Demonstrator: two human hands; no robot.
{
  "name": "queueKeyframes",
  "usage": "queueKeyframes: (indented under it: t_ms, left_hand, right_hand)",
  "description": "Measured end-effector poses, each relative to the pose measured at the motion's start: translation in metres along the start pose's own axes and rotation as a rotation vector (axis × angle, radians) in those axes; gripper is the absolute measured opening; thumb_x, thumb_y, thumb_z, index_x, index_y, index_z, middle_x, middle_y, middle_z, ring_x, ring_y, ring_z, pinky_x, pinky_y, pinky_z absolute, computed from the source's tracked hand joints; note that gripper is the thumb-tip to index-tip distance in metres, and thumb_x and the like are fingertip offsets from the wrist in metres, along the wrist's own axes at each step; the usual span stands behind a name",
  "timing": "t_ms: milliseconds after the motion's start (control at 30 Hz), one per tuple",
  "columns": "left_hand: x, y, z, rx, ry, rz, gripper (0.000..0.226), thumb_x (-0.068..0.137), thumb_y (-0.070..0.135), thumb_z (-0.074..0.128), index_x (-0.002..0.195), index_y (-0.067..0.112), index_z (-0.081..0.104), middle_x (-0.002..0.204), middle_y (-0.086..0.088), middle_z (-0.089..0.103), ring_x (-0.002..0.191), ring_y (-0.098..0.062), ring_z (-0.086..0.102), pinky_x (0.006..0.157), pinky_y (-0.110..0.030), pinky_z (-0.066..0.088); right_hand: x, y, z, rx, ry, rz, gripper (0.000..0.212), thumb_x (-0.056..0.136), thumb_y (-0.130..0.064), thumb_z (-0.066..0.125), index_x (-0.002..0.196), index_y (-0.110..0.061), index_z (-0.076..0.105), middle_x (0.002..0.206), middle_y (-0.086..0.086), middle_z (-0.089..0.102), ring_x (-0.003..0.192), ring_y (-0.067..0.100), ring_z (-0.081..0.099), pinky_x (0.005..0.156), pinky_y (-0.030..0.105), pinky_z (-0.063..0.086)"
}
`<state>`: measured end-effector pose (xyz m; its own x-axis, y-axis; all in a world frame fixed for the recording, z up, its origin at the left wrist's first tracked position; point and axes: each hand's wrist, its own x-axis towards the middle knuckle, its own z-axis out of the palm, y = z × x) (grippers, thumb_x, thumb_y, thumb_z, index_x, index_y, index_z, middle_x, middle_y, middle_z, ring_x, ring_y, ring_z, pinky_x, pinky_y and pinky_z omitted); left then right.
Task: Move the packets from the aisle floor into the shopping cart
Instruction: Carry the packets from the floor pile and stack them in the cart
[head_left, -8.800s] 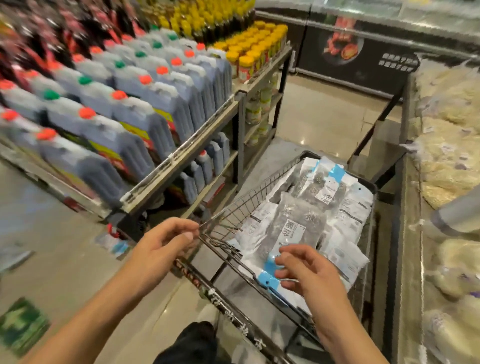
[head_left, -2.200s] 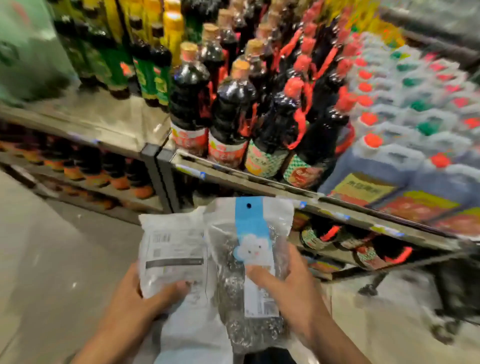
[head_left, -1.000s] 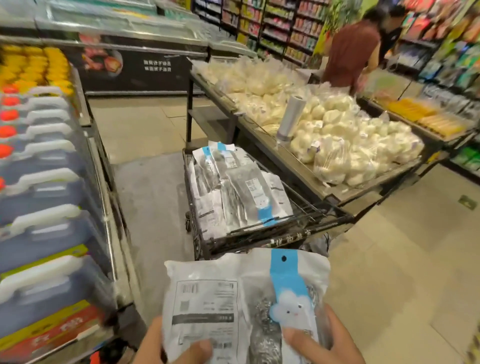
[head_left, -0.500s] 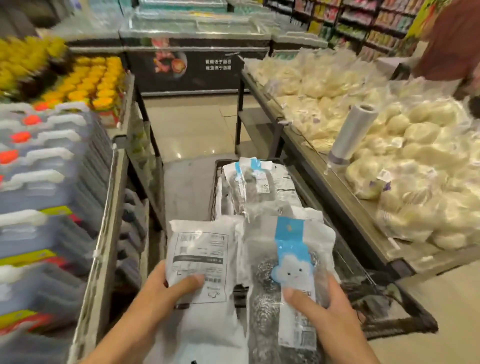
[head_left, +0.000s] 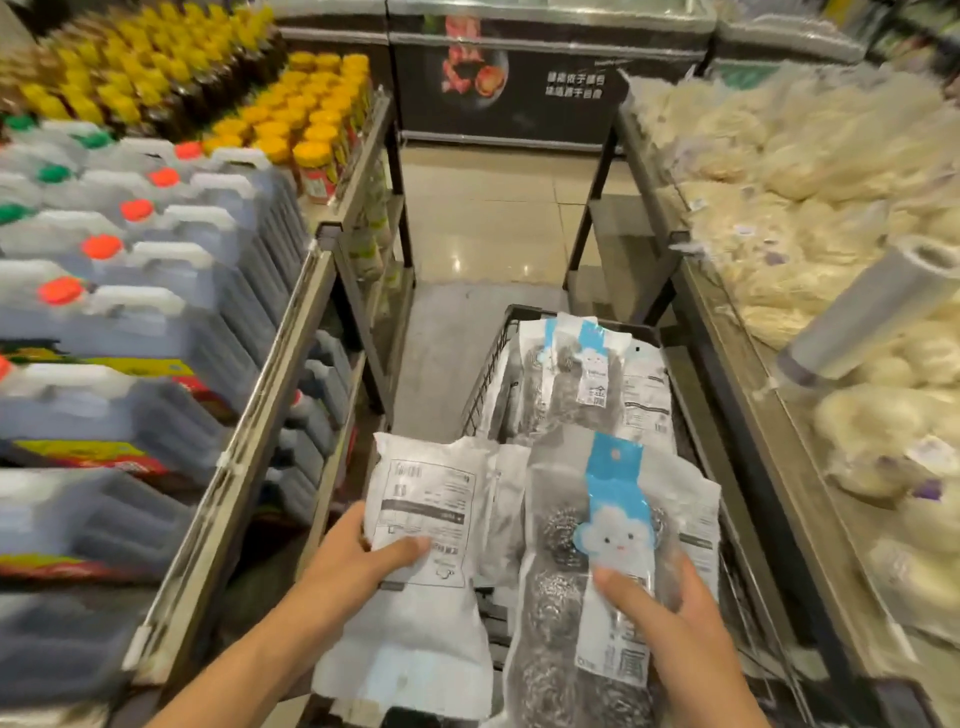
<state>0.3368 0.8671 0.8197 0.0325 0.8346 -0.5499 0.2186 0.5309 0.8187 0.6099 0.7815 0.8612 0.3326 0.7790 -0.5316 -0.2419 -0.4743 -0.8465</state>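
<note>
**A:** Packets are what this is about. Biggest thing first: where is the shopping cart (head_left: 675, 415)?

**B:** It fills the aisle from the centre down toward five o'clock, squeezed between the jug shelf (head_left: 249, 441) at nine o'clock and the produce bench (head_left: 737, 389) at three. A heap of loaded packets (head_left: 582, 374) already lies in its far end, around twelve o'clock from the hands.

**A:** And the two being carried?

**B:** A white labelled packet (head_left: 421, 519) sits at seven o'clock, over the cart's near left edge; a scourer packet (head_left: 613, 545) with a blue cloud card is beside it, over the basket. Their edges overlap.

**A:** How are the hands set?

**B:** The left hand (head_left: 358, 561) is clamped on the white one, thumb across its label. The right hand (head_left: 670, 618) grips the scourer packet, thumb on top, fingers underneath.

**A:** So which step is this?

**B:** I'd judge the delivery step: both are lifted, neither released. Next calls for reaching forward toward twelve o'clock, lowering them onto the heap, and letting go once they are inside the wire walls.
</note>
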Motion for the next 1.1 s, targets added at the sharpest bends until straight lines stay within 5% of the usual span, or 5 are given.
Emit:
queueKeyframes:
  t_ms: [133,233,667,900,1100]
  left_hand:
    - [0.03,0.0,0.018,0.08,-0.09,0.023,0.039,0.083,0.021,0.086,0.113,0.03,0.062,0.1,0.021,0.078,0.091,-0.003,0.076,0.076,-0.024,0.058]
    - [0.055,0.001,0.032,0.108,-0.138,0.029,0.034,0.085,0.018,0.084,0.112,0.026,0.065,0.101,0.013,0.08,0.095,-0.011,0.078,0.086,-0.035,0.061]
    - [0.14,-0.049,0.068,0.354,-0.147,-0.074,0.044,0.08,0.026,0.084,0.12,0.022,0.065,0.109,0.003,0.078,0.099,-0.015,0.075,0.092,-0.042,0.061]
    - [0.129,-0.038,0.082,0.43,-0.082,-0.161,0.051,0.079,0.037,0.081,0.118,0.027,0.048,0.106,0.003,0.07,0.096,-0.023,0.071,0.085,-0.039,0.06]
    - [0.106,-0.025,0.045,0.243,-0.265,-0.076,0.052,0.081,0.057,0.077,0.128,0.043,0.059,0.12,0.02,0.07,0.111,-0.008,0.067,0.101,-0.041,0.055]
  right_hand:
    - [0.004,0.0,-0.02,0.028,0.015,-0.011,0.107,0.035,-0.046,0.104,0.133,-0.042,0.061,0.119,-0.007,0.078,0.113,0.025,0.073,0.108,0.054,0.049]
    - [0.002,-0.003,-0.03,0.02,0.103,-0.029,0.078,0.056,-0.017,0.094,0.128,-0.028,0.065,0.104,-0.003,0.082,0.096,0.028,0.078,0.093,0.047,0.055]
    - [0.001,0.01,-0.004,-0.021,0.175,-0.031,0.055,0.079,-0.011,0.086,0.121,-0.04,0.065,0.095,-0.021,0.079,0.08,-0.004,0.074,0.071,0.026,0.047]
    - [0.017,0.032,0.043,-0.117,0.139,0.045,0.086,0.055,-0.053,0.094,0.132,-0.049,0.055,0.126,-0.017,0.071,0.108,0.011,0.072,0.088,0.035,0.055]
    - [0.035,0.048,0.075,-0.121,0.074,0.1,0.072,0.067,-0.04,0.096,0.129,-0.041,0.06,0.126,-0.016,0.071,0.111,0.008,0.069,0.094,0.037,0.056]
